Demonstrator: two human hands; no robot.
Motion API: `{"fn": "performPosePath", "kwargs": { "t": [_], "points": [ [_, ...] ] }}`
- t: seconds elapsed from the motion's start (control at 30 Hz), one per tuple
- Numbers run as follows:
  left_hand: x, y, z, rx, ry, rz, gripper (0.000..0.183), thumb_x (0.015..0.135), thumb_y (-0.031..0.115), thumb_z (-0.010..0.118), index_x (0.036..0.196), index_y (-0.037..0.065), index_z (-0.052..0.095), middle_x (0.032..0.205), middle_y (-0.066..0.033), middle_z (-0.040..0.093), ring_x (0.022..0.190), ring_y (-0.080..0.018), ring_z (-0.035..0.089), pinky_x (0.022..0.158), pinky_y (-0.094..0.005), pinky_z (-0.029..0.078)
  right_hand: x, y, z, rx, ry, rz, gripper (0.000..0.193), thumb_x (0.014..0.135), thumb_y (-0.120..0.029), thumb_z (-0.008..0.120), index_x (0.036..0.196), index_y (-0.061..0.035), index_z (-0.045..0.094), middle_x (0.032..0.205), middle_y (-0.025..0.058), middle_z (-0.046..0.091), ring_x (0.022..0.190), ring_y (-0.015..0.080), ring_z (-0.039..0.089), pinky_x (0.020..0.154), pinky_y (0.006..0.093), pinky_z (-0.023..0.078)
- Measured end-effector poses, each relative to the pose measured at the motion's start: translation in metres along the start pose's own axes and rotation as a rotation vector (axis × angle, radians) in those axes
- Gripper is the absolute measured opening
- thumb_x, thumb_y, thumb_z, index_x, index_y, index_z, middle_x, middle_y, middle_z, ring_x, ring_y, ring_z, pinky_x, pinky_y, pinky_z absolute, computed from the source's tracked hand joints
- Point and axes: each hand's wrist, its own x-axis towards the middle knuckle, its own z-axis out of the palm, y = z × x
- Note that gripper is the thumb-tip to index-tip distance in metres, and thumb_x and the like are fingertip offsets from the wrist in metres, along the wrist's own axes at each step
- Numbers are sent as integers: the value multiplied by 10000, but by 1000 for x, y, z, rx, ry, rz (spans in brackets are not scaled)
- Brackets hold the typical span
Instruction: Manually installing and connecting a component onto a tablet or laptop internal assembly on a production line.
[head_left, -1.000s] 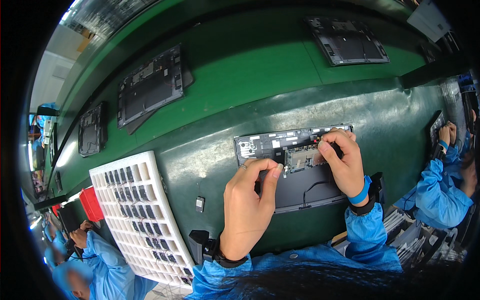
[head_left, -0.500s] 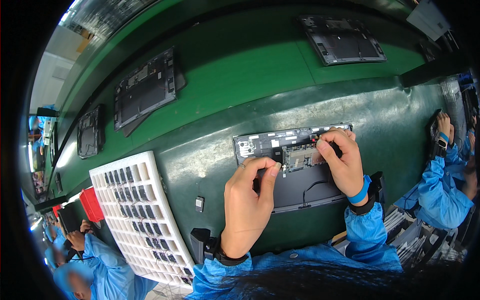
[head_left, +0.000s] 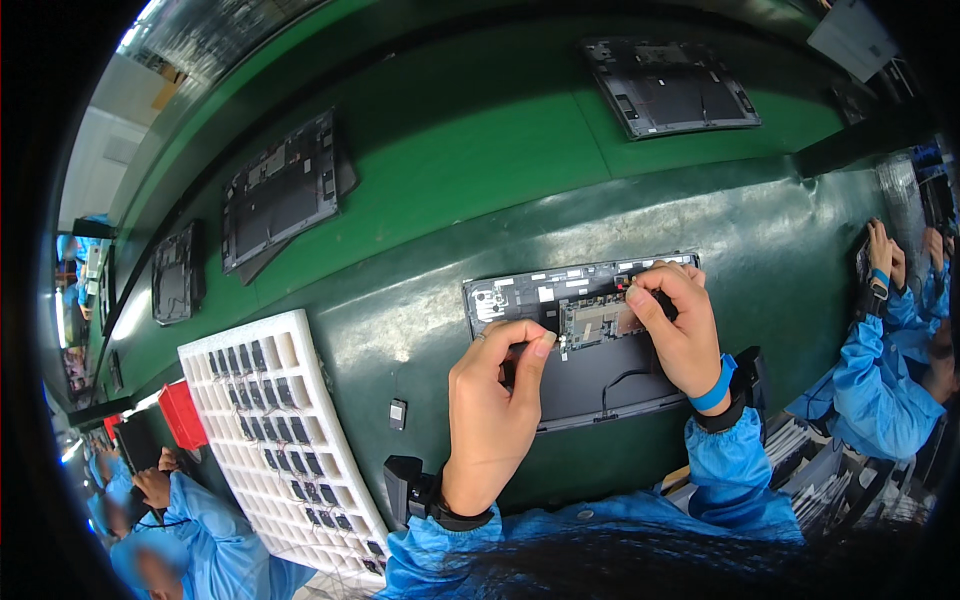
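An open dark laptop chassis lies on the dark green bench in front of me, with its circuit boards showing along the far edge. My left hand rests on its left part, fingers curled and thumb pressed against them; whether anything is in the pinch is hidden. At the chassis's far right corner, my right hand pinches a small black part between thumb and fingers. Both wrists wear bands over blue sleeves.
A white foam tray of small black parts lies to my left, with a loose black part beside it and a red bin further left. Other chassis ride the green belt behind. Blue-sleeved co-workers sit at right and lower left.
The chassis on the belt behind have drifted left. My hands have stayed almost still on the laptop chassis.
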Motion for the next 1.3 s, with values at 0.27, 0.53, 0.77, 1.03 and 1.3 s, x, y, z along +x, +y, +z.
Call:
{"fn": "performPosePath", "kwargs": {
  "t": [0.27, 0.53, 0.77, 1.03, 1.3],
  "points": [
    [3, 2, 1, 26, 4, 38, 127, 1040, 80, 740, 1092, -35, 733, 899, -7, 707, 737, -35, 556, 638, -211, 449, 2, 0, 0, -12, -2, -16, 169, 1010, -226, 731, 975, -62, 709, 875, 41, 683, 891, 209, 599, 1003, 391, 333],
    [5, 2, 0, -42, -53, -14, 128, 1047, 76, 722, 1117, -25, 759, 910, -55, 763, 732, -47, 598, 634, -220, 470, 1, 5, 0, -14, 5, -22, 160, 993, -213, 759, 988, -61, 710, 930, 46, 697, 928, 223, 612, 1011, 390, 339],
    [8, -3, -6, 51, -103, 17, 143, 1042, 71, 726, 1137, -18, 785, 941, -85, 807, 796, -71, 686, 681, -232, 522, -2, 9, 1, -27, 61, -66, 162, 947, -179, 810, 997, -61, 711, 959, 50, 701, 947, 232, 610, 1000, 385, 340],
    [8, 0, 2, 252, -9, 56, 113, 994, 58, 759, 1066, -17, 803, 903, -148, 811, 763, -212, 769, 696, -310, 562, -1, 6, 4, -66, 94, -107, 153, 906, -158, 844, 946, -66, 729, 907, 32, 701, 891, 227, 611, 944, 371, 355],
    [10, -2, 10, 293, 2, 56, 138, 985, 86, 778, 1089, 2, 810, 928, -147, 814, 739, -185, 750, 669, -306, 551, 1, 4, 3, -97, 134, -127, 154, 888, -157, 855, 932, -78, 730, 887, 24, 706, 861, 227, 628, 928, 376, 361]
  ]
}}
